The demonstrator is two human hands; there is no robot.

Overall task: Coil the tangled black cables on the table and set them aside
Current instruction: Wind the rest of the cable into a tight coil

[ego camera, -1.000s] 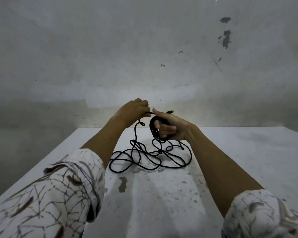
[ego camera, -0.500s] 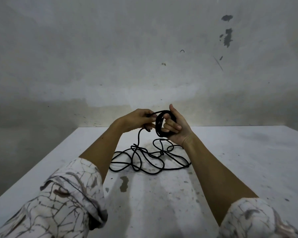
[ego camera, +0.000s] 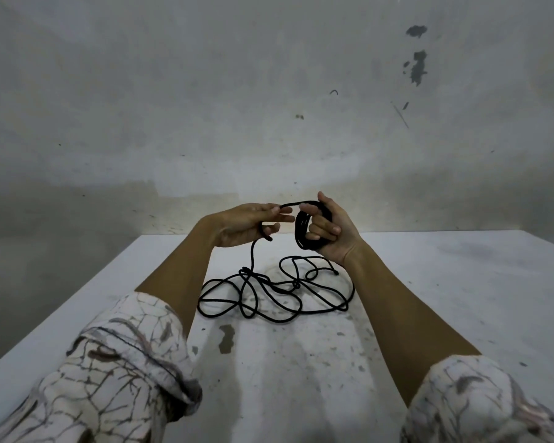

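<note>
Head cam looks down on both hands raised above a scuffed white counter [ego camera: 429, 314], well into the winding step. The right hand [ego camera: 328, 233] has its fingers curled round a small coil of thin black cable [ego camera: 301, 231], a few turns stacked together and held upright off the counter. The left hand [ego camera: 247, 223] pinches the free run of the same cable near its fingertips, and that strand bridges across to the top of the coil. From the left hand the cable drops straight down to a loose tangled heap of black cable [ego camera: 269, 295] lying on the counter between the forearms. Looks to me like most of the length is still down there, so I'd say the coiling is maybe a third done at best.

Next move, as I read it: bring the pinched strand round the coil for another turn, then slide the left hand down for more slack. The heap has a few crossings that look knot-ish, so pulling hard could cinch them. Might need a shake or some picking apart first.
</note>
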